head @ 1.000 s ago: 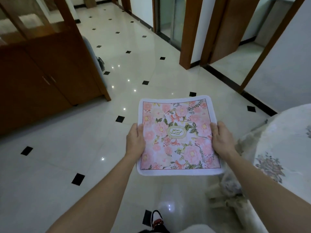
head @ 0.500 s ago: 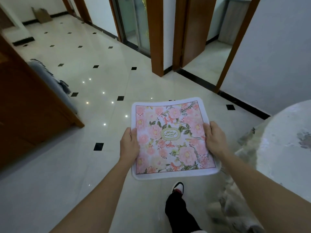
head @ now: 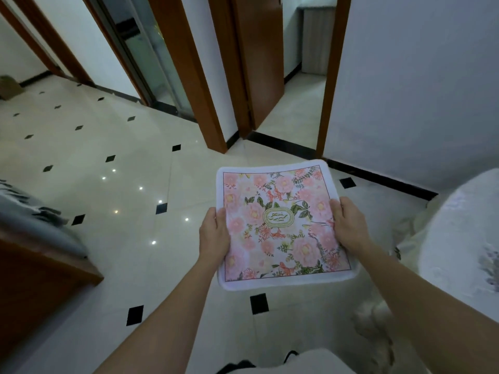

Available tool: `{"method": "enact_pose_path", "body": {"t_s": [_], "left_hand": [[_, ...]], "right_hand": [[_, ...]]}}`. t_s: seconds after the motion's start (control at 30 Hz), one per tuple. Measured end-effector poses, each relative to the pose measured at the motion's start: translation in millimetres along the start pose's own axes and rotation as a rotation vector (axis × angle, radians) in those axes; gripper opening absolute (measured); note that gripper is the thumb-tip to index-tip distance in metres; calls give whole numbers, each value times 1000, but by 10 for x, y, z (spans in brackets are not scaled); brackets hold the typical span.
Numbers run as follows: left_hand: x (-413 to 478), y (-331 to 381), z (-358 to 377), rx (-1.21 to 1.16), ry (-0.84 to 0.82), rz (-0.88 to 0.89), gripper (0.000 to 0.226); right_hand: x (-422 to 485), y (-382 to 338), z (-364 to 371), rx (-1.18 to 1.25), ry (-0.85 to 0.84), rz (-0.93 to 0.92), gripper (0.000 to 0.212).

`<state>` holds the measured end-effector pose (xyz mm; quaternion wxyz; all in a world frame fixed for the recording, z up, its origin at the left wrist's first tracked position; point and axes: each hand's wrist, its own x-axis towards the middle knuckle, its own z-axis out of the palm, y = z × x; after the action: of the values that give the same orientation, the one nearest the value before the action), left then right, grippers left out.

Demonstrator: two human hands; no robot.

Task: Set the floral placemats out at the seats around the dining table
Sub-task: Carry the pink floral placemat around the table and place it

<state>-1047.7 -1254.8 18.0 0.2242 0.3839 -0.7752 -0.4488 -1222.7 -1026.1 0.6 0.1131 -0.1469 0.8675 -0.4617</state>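
**Item 1. Floral placemat** (head: 283,225): square, pink blooms with green leaves, oval emblem at centre, white border. It is held level in the air, print side up, above the tiled floor (head: 108,252) and just left of the counter (head: 459,211). It touches neither surface. The flat, two-sided hold probably keeps the mat from sagging and leaves it ready to be laid down square at a seat.

**Item 2. Left hand** (head: 214,236): pinches the mat's left edge, thumb lying on top along the border.

**Item 3. Right hand** (head: 348,225): pinches the right edge the same way, thumb on top.

**Item 4. Counter**: rounded and covered in a white embroidered cloth that hangs down towards the floor. It sits at the far right of the view. No mat shows on the visible part.

**Item 5. Surroundings**: a wooden cabinet (head: 35,287) at lower left with a grey bundle (head: 32,225) beside it, and an open wooden door (head: 259,63) ahead.

**Not determinable**:
- The fingers of both hands are hidden under the mat.
- The mat's edge looks thick, but it cannot be told whether this is one placemat or several stacked.
- Most of the counter is cut off by the frame, so the seats and any mats already laid are out of view.
- The emblem lettering is too small to read with confidence.
- What the grey bundle is remains unclear.
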Motion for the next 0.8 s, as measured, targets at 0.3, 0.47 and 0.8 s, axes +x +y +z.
{"method": "enact_pose_path", "body": {"t_s": [0.3,0.47,0.8], "left_hand": [[1187,335,850,-27,-127,60,37],[1989,565,1389,-38,-222,94,32],[3883,1208,2494,-30,-418,196,36]], "right_hand": [[1020,46,-256,-23,71,122,36],[1768,154,-288,-6,176,167,39],[3379,-16,-406,23,339,342,40]]}}
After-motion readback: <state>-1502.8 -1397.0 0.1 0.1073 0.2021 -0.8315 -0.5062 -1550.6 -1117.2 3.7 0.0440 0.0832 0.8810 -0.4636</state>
